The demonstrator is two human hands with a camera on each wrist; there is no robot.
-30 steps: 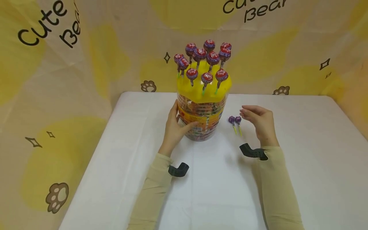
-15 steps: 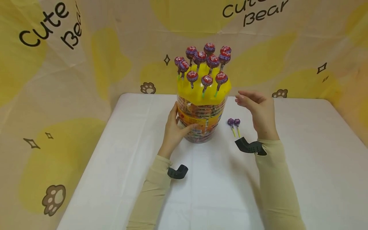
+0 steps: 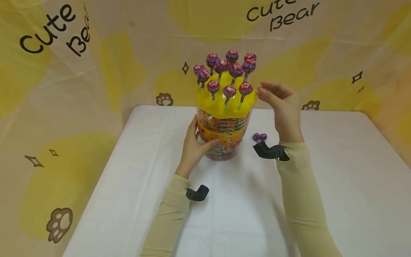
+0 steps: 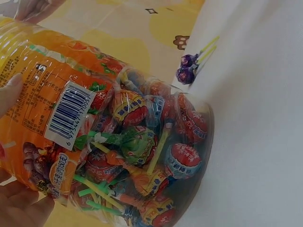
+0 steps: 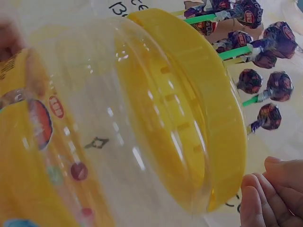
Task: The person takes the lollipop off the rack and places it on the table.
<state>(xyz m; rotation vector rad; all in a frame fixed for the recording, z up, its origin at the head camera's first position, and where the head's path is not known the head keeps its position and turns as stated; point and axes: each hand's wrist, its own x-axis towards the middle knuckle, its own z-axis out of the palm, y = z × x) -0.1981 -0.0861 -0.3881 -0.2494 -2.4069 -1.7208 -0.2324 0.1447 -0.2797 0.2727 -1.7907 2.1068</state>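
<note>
A clear plastic jar (image 3: 224, 137) full of wrapped lollipops stands on the white table (image 3: 321, 185). Its yellow lid (image 3: 218, 105) has several red-and-purple lollipops (image 3: 229, 91) stuck upright in it. My left hand (image 3: 196, 140) grips the jar's left side, thumb across the label. My right hand (image 3: 273, 94) hovers empty beside the lid's right edge, fingers relaxed, apart from it. Two loose purple lollipops (image 3: 259, 137) lie on the table right of the jar. The left wrist view shows the jar (image 4: 118, 137) and the loose lollipops (image 4: 187, 68). The right wrist view shows the lid (image 5: 199, 94) and fingertips (image 5: 270, 194).
A yellow "Cute Bear" cloth backdrop (image 3: 96, 53) hangs behind and to the left of the table. Black camera mounts sit on both wrists (image 3: 197, 192) (image 3: 269, 151). The tabletop's near edge lies below the forearms.
My right hand has risen from near the two loose lollipops up to the lid's right edge. The left hand and the jar have stayed put.
</note>
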